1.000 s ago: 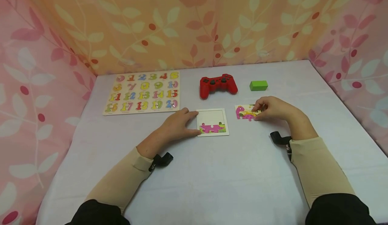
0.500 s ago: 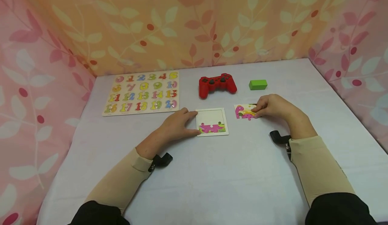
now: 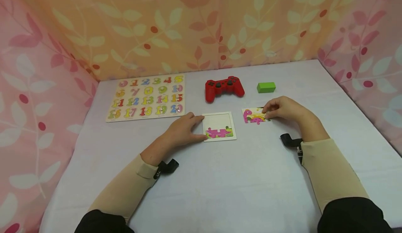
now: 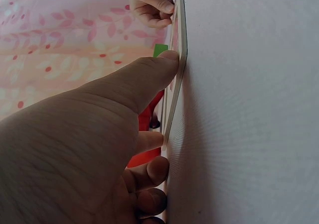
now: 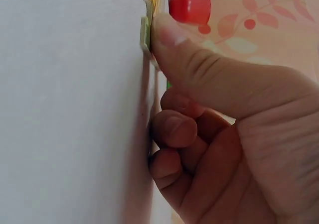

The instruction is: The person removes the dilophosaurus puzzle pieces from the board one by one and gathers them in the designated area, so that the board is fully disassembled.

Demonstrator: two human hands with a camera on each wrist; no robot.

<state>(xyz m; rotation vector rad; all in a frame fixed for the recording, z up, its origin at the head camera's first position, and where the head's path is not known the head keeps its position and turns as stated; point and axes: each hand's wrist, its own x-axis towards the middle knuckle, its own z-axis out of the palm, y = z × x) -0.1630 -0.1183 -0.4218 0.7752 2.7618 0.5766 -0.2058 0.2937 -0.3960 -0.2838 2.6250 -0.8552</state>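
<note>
A small white puzzle tray [image 3: 223,117] lies on the table, its lower part filled with pink and green jigsaw pieces [image 3: 220,132]. My left hand [image 3: 182,130] rests at its left side, thumb by the lower corner and index finger by the upper one. To the right lie more jigsaw pieces [image 3: 249,117] showing a pink dinosaur. My right hand [image 3: 287,109] pinches the jigsaw piece [image 5: 145,35] at their right end between thumb and index finger. Its other fingers are curled, and the hand hides part of the piece.
Behind the tray sits a red game controller [image 3: 224,87], with a green block [image 3: 266,87] to its right. A number puzzle board [image 3: 146,98] lies at the back left. Patterned curtains [image 3: 201,23] border the white table [image 3: 216,191].
The right hand has shifted slightly at the right end of the dinosaur pieces, and a green bit of piece now shows under its thumb. The left hand stays at the tray.
</note>
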